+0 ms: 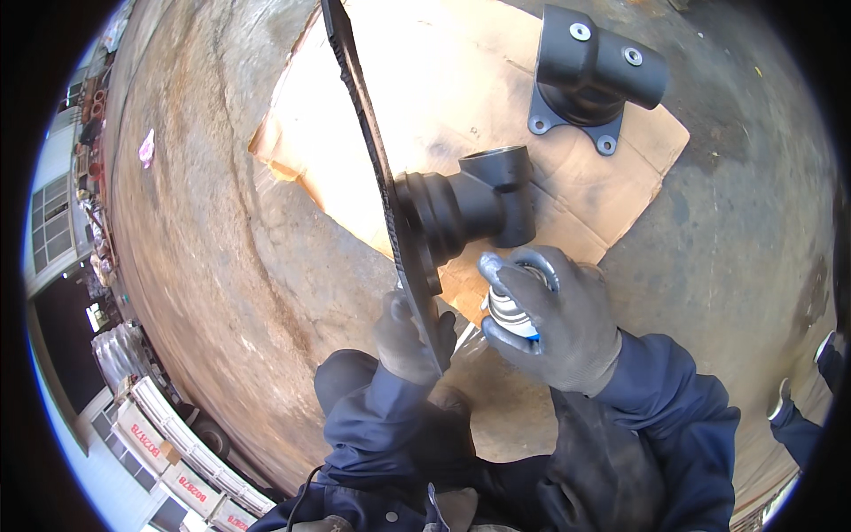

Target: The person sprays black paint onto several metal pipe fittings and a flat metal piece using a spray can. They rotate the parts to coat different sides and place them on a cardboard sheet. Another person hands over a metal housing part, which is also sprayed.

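My left hand, in a grey glove, grips the near end of a long flat black metal plate held on edge. A black tee-shaped pipe fitting juts from the plate's right face. In its grey glove, my right hand holds a spray can just below the fitting, forefinger on top of the can. A second black fitting with a bolted flange stands on the cardboard sheet beyond.
The cardboard lies on a stained concrete floor. A pink scrap lies at the far left. Stacked white sacks and clutter line the left rim. Another person's sleeve shows at the right edge.
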Demonstrator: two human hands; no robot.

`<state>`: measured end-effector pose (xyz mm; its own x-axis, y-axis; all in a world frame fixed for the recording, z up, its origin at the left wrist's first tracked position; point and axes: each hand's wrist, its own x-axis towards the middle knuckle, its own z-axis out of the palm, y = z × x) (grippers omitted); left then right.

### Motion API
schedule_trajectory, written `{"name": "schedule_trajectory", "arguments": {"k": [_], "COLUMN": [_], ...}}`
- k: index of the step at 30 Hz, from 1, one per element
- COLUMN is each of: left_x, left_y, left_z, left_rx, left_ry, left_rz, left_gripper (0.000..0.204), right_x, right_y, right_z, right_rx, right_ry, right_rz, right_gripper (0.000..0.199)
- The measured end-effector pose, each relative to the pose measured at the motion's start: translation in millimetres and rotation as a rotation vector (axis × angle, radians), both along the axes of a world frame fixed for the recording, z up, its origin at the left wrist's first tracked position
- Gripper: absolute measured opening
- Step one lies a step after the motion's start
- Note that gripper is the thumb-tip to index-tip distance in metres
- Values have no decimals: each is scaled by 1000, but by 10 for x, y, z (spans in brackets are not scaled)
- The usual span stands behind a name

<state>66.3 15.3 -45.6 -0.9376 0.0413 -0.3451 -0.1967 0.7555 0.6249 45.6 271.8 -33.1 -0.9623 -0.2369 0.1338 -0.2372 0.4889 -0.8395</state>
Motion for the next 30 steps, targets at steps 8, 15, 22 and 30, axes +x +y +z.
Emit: {"name": "schedule_trajectory", "arguments": {"k": [8, 15, 22, 30], "left_x": [-72, -73, -42, -52], "left_y": [10, 10, 34, -1], "left_z": [40, 31, 54, 0], "left_rx": [-66, -108, -30, -79], "left_ry": [167, 202, 28, 112], "left_rz": [-155, -157, -4, -91], "left_gripper": [39, 45, 46, 48], "right_x": [186, -14, 247, 268], "right_y": [16, 97, 64, 95], "right_z": [100, 41, -9, -165], "right_rx": [126, -16, -40, 70], "right_ry": [33, -17, 13, 33], "right_rz": [61, -117, -86, -88], "right_gripper": [72, 73, 75, 77]}}
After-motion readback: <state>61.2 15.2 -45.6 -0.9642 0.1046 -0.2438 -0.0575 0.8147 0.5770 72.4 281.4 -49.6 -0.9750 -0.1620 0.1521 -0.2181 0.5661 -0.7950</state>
